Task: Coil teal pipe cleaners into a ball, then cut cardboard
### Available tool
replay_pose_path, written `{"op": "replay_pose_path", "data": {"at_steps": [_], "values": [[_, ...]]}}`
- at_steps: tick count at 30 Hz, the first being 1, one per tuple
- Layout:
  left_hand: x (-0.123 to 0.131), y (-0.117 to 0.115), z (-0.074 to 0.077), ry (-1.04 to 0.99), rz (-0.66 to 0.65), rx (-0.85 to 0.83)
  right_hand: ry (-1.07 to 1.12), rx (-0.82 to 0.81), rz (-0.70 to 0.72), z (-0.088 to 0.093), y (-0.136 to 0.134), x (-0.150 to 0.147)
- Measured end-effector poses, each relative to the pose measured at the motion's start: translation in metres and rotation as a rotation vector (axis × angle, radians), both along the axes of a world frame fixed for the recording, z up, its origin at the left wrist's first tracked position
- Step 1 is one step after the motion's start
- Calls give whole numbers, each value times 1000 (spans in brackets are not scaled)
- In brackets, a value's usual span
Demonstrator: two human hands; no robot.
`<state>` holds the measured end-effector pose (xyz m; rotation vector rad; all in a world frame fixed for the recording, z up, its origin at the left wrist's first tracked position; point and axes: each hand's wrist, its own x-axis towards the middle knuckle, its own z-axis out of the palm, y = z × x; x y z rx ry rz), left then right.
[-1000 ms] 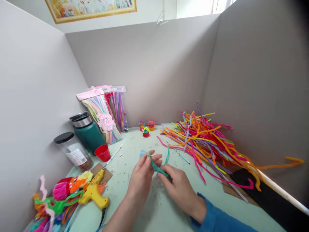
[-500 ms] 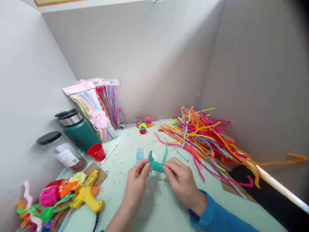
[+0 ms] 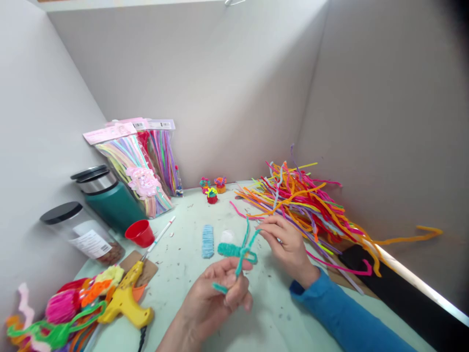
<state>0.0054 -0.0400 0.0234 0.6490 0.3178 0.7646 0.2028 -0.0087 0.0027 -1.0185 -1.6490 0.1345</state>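
Observation:
A teal pipe cleaner piece [image 3: 229,250] has a tightly wound band, a narrow loop at its right end and loose strands crossing over it. My left hand [image 3: 220,293], palm partly turned up, pinches a lower strand, whose bent tip sticks out to the left. My right hand [image 3: 287,244] has its thumb and fingertips closed on the end of an upper strand. Another strand stands free between the hands. Just beyond, a flat light-blue wound pipe cleaner piece [image 3: 207,241] lies on the table beside a small white round thing [image 3: 227,236].
A large pile of colored pipe cleaners [image 3: 304,195] spreads at right. On the left are a yellow glue gun [image 3: 128,300], red cup [image 3: 140,233], teal bottle [image 3: 113,200], clear jar [image 3: 88,237] and packaged pipe cleaners [image 3: 135,166]. Several small pipe cleaner figures [image 3: 212,195] stand at the back.
My hands have moved apart, off the wound band onto its loose strands. My left hand came lower and turned, while my right rose. The loop now shows, and the view shifted slightly.

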Motion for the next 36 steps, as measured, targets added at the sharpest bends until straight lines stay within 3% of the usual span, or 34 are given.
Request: {"op": "replay_pose_path", "data": {"at_steps": [3, 5, 9, 15, 21, 25, 30, 36], "values": [[-4, 6, 1, -17, 226, -30, 54, -70, 24, 0, -4, -3], [-6, 11, 1, 77, 348, -32, 72, -149, 41, -2, -9, -8], [-1, 16, -5, 301, 462, 50, 26, -252, 76, -8, -18, -22], [0, 19, -13, 453, 623, 142, -52, -283, 141, -17, -23, -32], [-6, 21, -13, 498, 512, 116, -61, -475, 310, -11, -24, -39], [-2, 19, -19, 554, 423, 129, -35, -491, 301, -6, -28, -46], [1, 18, -23, 604, 440, 130, 102, -520, 262, -11, -29, -49], [4, 15, -16, 529, 449, 97, 316, -668, 392, -17, -27, -47]]}}
